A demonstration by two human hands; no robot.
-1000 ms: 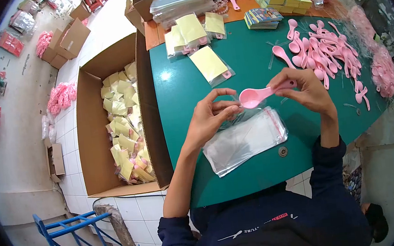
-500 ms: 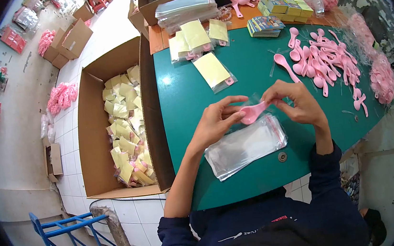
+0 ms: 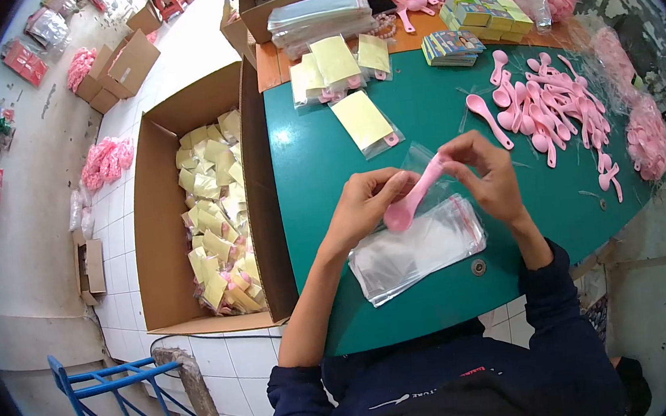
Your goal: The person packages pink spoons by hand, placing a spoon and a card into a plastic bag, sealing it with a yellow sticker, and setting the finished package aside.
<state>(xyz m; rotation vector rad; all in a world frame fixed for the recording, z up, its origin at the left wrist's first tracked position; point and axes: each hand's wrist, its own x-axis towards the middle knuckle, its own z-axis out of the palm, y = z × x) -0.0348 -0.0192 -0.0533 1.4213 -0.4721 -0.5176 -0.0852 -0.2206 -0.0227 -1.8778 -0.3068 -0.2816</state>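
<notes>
A pink spoon (image 3: 404, 211) hangs tilted between my hands, bowl down toward the left. My right hand (image 3: 482, 173) pinches its handle end. My left hand (image 3: 370, 201) is closed beside the bowl, at a clear plastic bag (image 3: 419, 158) that shows behind the spoon; how the fingers grip the bag is partly hidden. Beneath them lies a stack of clear bags (image 3: 415, 258) on the green table (image 3: 332, 278). Farther back rests a bagged yellow card (image 3: 362, 120) with a pink handle end showing.
Many pink spoons (image 3: 543, 109) lie at the right, with card stacks (image 3: 452, 45) behind. More bagged cards (image 3: 335, 60) and a bag pile (image 3: 321, 16) are at the back. Left of the table stands a large carton (image 3: 158, 226) of packed bags. A blue metal frame (image 3: 108, 388) is lower left.
The spoon has swung steeper, its bowl now lower and nearer me. My right hand has moved slightly left and up, and more of the clear bag shows behind the spoon.
</notes>
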